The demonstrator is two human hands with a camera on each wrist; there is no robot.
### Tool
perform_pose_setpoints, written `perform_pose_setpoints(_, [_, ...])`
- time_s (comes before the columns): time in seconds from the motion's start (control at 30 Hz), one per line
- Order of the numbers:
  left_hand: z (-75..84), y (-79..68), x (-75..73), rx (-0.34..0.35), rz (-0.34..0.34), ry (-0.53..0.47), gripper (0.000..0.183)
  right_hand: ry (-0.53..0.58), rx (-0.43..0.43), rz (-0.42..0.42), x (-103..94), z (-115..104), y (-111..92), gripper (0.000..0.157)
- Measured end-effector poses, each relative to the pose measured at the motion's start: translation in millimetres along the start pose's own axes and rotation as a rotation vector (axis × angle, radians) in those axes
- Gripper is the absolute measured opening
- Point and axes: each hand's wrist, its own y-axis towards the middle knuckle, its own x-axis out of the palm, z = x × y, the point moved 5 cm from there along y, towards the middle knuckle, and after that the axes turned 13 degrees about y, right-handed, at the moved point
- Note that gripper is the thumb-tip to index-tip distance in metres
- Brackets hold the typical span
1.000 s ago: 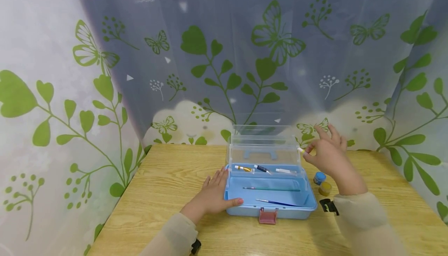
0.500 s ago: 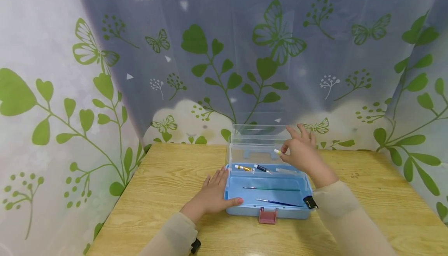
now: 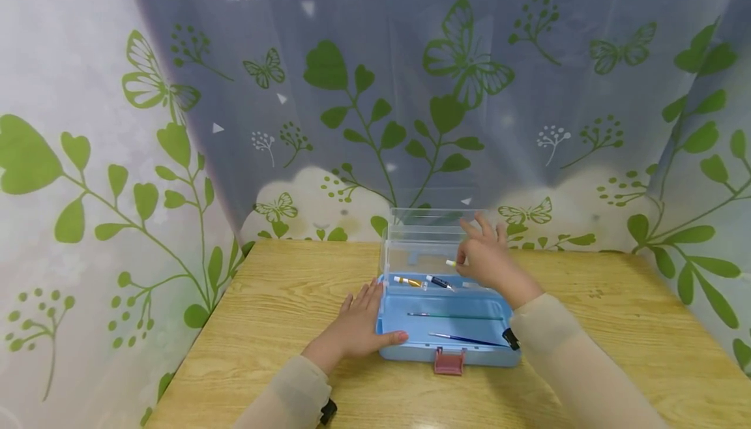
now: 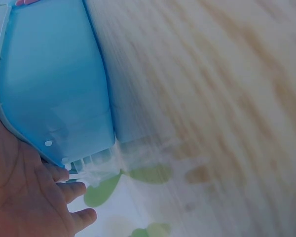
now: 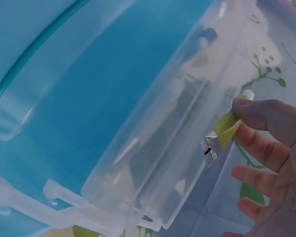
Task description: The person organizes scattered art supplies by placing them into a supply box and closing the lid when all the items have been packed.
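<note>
Yellow tube (image 5: 225, 128): pinched between thumb and forefinger of right hand (image 3: 488, 258), near clear tray (image 5: 140, 148) of blue box (image 3: 407, 356). Against box's side: left hand (image 3: 353, 328), spread.

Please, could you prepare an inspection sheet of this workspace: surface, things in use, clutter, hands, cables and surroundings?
Surface: wooden table, light grain; the right sleeve hides part of it.
Job's things: blue box, open, clear plastic part raised at the back, pink latch in front; green brush and blue brush inside; gold tube and black tube farther back.
Clutter: nothing seen.
Left hand: rests against the box's left side, thumb over the near rim.
Right hand: pinches a yellow tube above the back of the box.
Cables: nothing seen.
Surroundings: cloth with leaves and butterflies behind the table.
</note>
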Motion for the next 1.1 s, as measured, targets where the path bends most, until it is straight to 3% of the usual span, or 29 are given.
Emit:
perform_pose_setpoints(0.67, [1.8, -1.1, -2.1, -0.002, 0.005, -0.011, 0.112, -0.065, 0.045, -0.149, 20.5, 7, 11, 0.021])
perform_pose_setpoints(0.87, [2.2, -1.4, -2.1, -0.002, 0.003, -0.009, 0.114, -0.048, 0.067, -0.151, 19.7, 7, 10, 0.010])
perform_pose_setpoints(1.1, [1.0, -0.8, -0.4, -0.012, 0.001, -0.020, 0.113, -0.052, 0.051, -0.105, 10.6, 4, 9, 0.009])
